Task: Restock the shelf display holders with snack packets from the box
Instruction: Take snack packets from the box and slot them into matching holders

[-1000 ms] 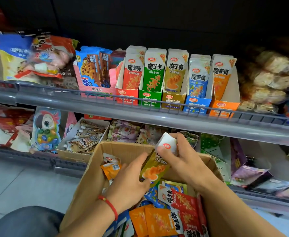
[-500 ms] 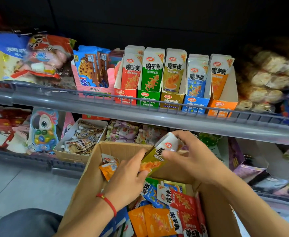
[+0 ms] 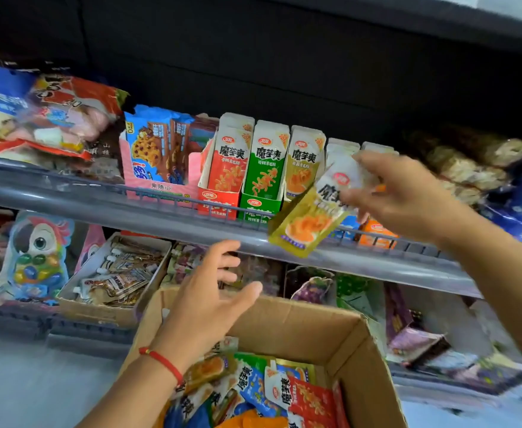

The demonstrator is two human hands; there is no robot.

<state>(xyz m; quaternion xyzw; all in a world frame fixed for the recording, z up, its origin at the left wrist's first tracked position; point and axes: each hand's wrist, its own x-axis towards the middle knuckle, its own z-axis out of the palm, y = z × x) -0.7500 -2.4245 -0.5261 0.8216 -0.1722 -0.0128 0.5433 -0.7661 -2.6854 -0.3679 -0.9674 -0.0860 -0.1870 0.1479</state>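
Observation:
My right hand pinches the white top of a yellow snack packet and holds it tilted in front of the shelf rail, just right of the yellow display holder. Red and green holders stand to its left; the blue and orange ones are partly hidden behind my hand. My left hand hovers with spread fingers over the cardboard box, which holds several mixed packets.
A grey shelf rail runs across in front of the holders. A pink cookie box and bagged snacks sit to the left. The lower shelf holds a carton of pouches and a parrot candy pack.
My right hand has lifted the yellow packet out of the box up to the shelf holders. My left hand let go of it and rose, fingers spreading.

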